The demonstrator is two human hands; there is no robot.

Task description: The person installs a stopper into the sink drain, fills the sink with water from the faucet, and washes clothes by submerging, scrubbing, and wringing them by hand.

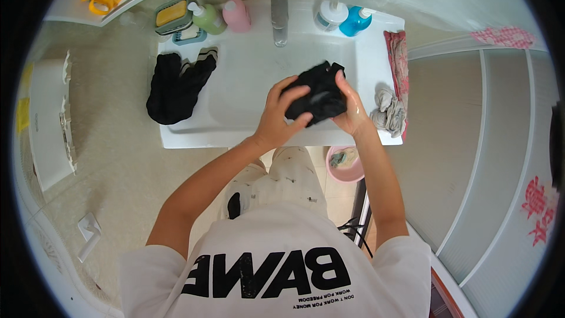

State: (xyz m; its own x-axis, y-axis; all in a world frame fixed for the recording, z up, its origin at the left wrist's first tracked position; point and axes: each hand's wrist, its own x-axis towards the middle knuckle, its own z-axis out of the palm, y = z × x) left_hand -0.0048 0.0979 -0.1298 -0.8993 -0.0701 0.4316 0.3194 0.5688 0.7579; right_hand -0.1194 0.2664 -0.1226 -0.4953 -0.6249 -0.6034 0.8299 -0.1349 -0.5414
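Over the white sink basin (235,82), a bunched black garment (318,94) is held up between both hands; its exact kind cannot be made out. My left hand (279,115) grips it from the left, fingers curled over the front. On the other side my right hand (351,106) clasps the edge, thumb up, with a fleck of white foam on the skin. Black socks (173,91) with grey-striped cuffs lie over the sink's left rim. A crumpled grey-white cloth (388,112) rests on the right rim, beside a red patterned cloth (397,62).
A grey faucet (280,20) stands at the back. Left of it are a soap dish (173,15), a green pump bottle (209,19) and a pink bottle (236,15). To its right stand white (331,15) and blue bottles (355,22). Below the sink sits a pink basin (347,174) holding cloth.
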